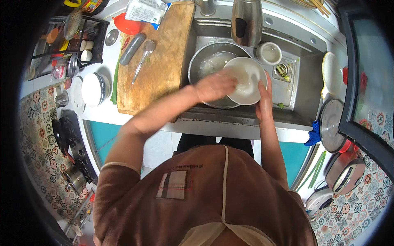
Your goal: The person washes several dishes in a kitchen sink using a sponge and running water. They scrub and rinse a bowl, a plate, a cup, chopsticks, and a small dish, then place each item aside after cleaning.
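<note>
My right hand grips a white bowl by its right side, thumb over the rim. The bowl is tilted, its inside facing up, with some liquid or wet shine in it. My left hand is blurred, its fingers at the bowl's left part; whether they hold something is hidden. Beneath both is a large metal basin with cloudy water, standing in the stainless steel sink. A small white cup sits beside the basin, under a metal vessel that stands at the back.
Left of the sink lies a wooden cutting board with a spoon, a grey cylindrical package and a red funnel-like piece. Stacked white bowls stand farther left. Vegetable scraps lie at the drain. An open window frame juts in at right.
</note>
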`<act>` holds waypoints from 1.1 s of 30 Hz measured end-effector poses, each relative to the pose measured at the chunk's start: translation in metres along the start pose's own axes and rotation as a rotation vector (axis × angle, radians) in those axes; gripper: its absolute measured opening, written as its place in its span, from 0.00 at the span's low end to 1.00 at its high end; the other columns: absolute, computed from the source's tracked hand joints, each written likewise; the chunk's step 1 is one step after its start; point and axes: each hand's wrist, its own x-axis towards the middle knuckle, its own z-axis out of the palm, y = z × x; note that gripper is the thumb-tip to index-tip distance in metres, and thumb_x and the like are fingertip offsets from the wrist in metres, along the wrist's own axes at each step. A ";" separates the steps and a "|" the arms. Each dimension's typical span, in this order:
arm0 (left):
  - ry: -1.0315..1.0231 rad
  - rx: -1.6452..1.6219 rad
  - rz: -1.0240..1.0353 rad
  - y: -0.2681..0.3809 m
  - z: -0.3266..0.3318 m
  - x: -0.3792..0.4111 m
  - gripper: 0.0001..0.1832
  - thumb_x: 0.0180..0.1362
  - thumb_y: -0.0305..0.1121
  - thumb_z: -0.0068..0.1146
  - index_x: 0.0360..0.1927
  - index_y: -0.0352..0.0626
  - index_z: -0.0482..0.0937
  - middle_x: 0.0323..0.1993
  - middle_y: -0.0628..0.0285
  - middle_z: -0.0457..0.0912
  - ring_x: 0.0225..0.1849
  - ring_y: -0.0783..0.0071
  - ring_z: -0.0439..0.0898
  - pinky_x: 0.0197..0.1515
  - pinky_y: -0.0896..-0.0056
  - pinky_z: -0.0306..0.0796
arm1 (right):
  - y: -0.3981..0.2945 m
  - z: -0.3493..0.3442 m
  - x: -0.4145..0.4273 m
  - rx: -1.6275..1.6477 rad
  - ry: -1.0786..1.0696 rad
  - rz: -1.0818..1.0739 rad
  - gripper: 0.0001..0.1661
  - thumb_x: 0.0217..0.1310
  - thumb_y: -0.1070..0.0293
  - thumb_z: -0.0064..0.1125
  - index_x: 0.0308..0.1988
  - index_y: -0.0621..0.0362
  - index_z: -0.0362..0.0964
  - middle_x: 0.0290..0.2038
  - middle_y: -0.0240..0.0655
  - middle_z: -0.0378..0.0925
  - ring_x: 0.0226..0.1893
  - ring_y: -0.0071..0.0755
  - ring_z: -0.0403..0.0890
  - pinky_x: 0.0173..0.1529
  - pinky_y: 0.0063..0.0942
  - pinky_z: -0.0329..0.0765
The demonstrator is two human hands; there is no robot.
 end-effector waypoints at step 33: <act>0.260 -0.439 -0.576 0.095 0.002 0.063 0.14 0.54 0.32 0.49 0.45 0.42 0.72 0.46 0.56 0.72 0.49 0.57 0.71 0.54 0.62 0.64 | -0.005 0.012 -0.009 0.186 0.138 0.065 0.31 0.63 0.60 0.44 0.63 0.49 0.48 0.53 0.38 0.65 0.50 0.31 0.69 0.48 0.26 0.70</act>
